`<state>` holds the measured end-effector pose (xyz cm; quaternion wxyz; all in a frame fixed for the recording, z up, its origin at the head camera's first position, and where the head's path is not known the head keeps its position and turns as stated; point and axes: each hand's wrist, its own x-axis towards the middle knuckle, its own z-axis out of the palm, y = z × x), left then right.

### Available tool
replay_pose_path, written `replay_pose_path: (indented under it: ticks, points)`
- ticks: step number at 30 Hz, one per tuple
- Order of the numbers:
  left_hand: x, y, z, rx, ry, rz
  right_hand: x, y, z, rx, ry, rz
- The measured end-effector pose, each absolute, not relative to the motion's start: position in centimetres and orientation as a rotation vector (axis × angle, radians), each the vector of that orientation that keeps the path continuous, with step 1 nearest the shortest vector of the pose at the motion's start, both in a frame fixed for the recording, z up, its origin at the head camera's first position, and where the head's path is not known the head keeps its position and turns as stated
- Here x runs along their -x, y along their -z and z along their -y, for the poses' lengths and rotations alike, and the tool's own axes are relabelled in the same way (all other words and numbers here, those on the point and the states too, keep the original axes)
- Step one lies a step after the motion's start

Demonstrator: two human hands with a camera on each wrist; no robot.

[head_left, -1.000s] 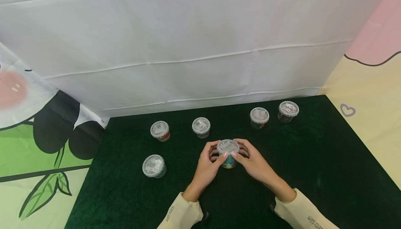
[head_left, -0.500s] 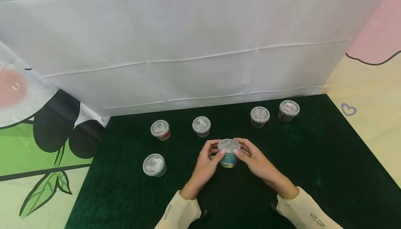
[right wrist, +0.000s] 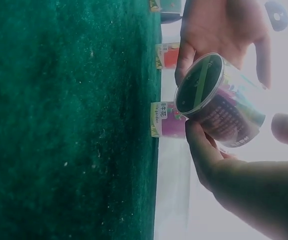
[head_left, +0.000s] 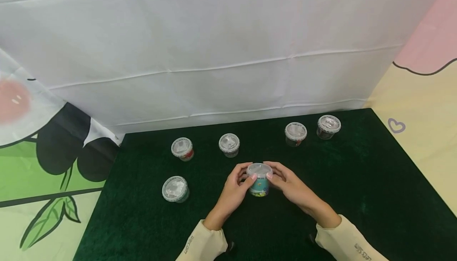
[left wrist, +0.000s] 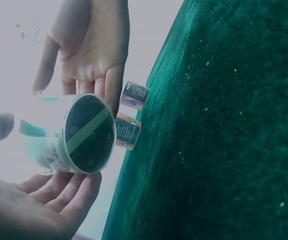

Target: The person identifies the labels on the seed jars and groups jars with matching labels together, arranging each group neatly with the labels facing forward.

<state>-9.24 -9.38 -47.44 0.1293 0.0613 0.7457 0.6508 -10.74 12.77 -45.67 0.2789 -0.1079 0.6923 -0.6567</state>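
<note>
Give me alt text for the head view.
A person's left hand and right hand hold a lidded, teal-labelled tub above a green tabletop. Four more tubs stand farther back, a fifth to the left. White cloth hangs behind.

Head view evenly lit; wrist views hazy.

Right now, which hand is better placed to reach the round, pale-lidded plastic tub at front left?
Probably the left hand: it sits nearer that front-left tub, while the right hand is farther across. Both hold the teal-labelled plastic tub, so left must release first.
</note>
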Motion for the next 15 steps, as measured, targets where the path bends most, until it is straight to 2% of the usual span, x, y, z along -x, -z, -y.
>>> replay_pose_path:
  ticks: [15]
  points:
    - [8.9, 47.8, 9.1, -0.130, -1.986, -2.275, 10.1, 45.7, -11.1, 0.215, 1.726, -2.089]
